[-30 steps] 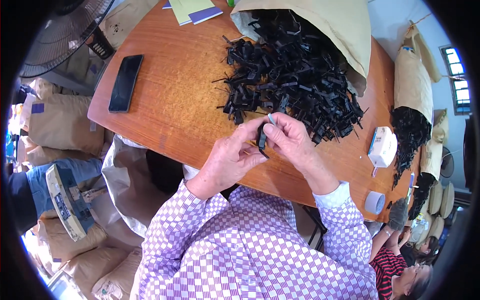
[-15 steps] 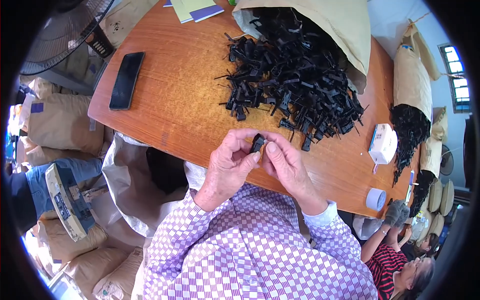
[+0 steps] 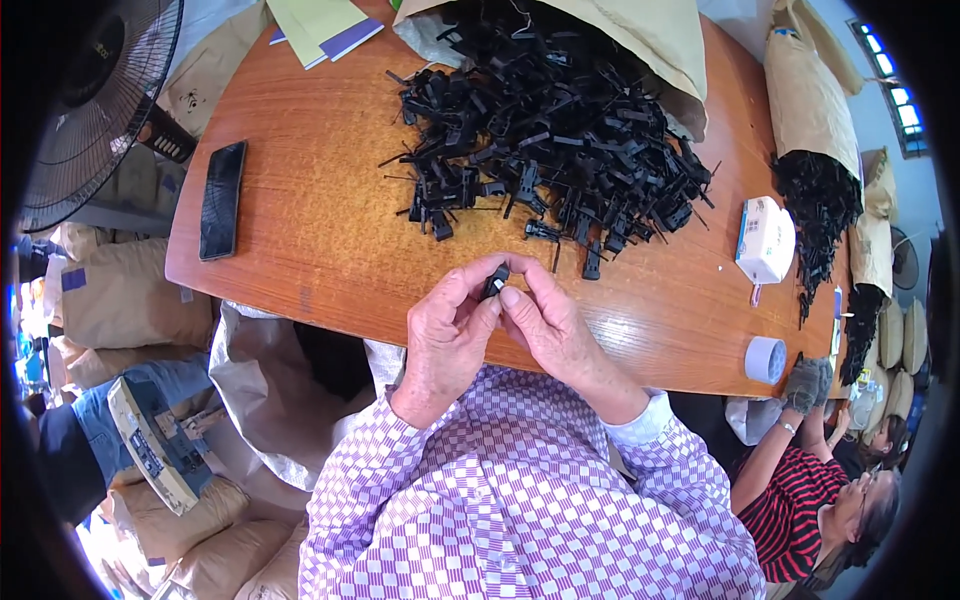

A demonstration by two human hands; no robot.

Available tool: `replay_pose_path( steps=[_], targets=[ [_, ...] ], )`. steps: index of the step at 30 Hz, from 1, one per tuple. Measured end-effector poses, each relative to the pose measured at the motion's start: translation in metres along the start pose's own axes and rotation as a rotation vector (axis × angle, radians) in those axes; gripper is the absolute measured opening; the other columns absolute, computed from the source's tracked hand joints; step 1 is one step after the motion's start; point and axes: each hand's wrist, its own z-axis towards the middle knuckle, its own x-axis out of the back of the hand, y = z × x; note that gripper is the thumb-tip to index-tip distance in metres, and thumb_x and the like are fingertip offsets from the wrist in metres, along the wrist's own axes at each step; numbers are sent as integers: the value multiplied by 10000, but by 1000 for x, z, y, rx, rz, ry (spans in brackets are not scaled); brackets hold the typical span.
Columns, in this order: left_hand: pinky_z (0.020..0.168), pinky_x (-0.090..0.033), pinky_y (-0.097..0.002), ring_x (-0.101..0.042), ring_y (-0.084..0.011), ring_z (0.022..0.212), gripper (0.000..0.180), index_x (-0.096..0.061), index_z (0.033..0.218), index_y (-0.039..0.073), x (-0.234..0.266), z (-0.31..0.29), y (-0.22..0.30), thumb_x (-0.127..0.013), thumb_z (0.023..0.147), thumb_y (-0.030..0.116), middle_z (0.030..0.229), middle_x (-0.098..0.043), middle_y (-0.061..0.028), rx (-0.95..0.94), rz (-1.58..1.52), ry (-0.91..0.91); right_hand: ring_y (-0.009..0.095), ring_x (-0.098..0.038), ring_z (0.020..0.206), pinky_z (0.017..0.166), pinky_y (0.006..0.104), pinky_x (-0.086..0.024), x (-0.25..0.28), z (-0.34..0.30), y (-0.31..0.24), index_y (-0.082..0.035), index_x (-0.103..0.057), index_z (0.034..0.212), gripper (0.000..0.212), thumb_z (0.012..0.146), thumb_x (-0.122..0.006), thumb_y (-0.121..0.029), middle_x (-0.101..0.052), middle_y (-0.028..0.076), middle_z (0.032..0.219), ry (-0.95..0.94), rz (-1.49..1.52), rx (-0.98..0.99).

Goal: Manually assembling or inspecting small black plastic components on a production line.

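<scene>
Just over the table's near edge, my two hands meet around a small black plastic part (image 3: 496,279). My left hand (image 3: 444,330) grips it between thumb and fingers. Thumb and forefinger of my right hand (image 3: 548,318) close on its other side; the fingers cover much of the part. Beyond my hands lies a big heap of similar black plastic parts (image 3: 560,150), many with thin stems, spilling from a brown paper sack (image 3: 640,50).
A dark phone (image 3: 222,200) lies on the left of the wooden table (image 3: 300,180). To the right are a white box (image 3: 766,240) and a tape roll (image 3: 765,359). An open white sack (image 3: 255,400) stands below the left edge. A co-worker's gloved hands (image 3: 806,384) are at far right.
My view has shifted, so the table and heap sit a little differently in the picture. Both hands stay together on the black part, which is turned slightly between the fingers.
</scene>
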Motion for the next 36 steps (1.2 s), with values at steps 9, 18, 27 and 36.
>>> replay_pose_path(
  steps=[9, 18, 27, 36],
  targets=[
    [615, -500, -273, -621, -203, 722, 320, -619, 1105, 35, 4, 11, 2, -584, 812, -91, 881, -617, -114, -263, 527, 37, 37, -445, 654, 582, 185, -392, 11, 18, 0, -53, -453, 1288, 324, 989, -487, -173, -486, -21, 773, -74, -197, 22],
    [649, -488, -211, -643, -145, 800, 293, -426, 1262, 51, 34, 8, 15, -476, 983, 124, 1002, -625, -108, 144, -252, -24, 53, -496, 583, 510, 172, -414, 17, 15, -6, -23, -553, 1100, 176, 953, -553, -119, -560, 7, 835, -147, 85, 2],
    [627, -494, -210, -622, -130, 751, 343, -489, 1264, 43, 31, 1, 14, -559, 937, 122, 978, -611, -61, 283, -414, -96, 21, -503, 675, 528, 156, -384, 13, 34, -6, -47, -579, 962, 131, 926, -610, -169, -566, -24, 813, -206, 224, -39],
    [571, -509, -208, -589, -78, 700, 406, -463, 1243, 52, 21, -2, -2, -558, 870, -78, 916, -587, -57, 45, 170, -139, 35, -477, 727, 642, 200, -412, 7, 21, 1, -20, -568, 934, 151, 954, -564, -170, -524, -48, 786, -153, -151, 37]
  ],
)
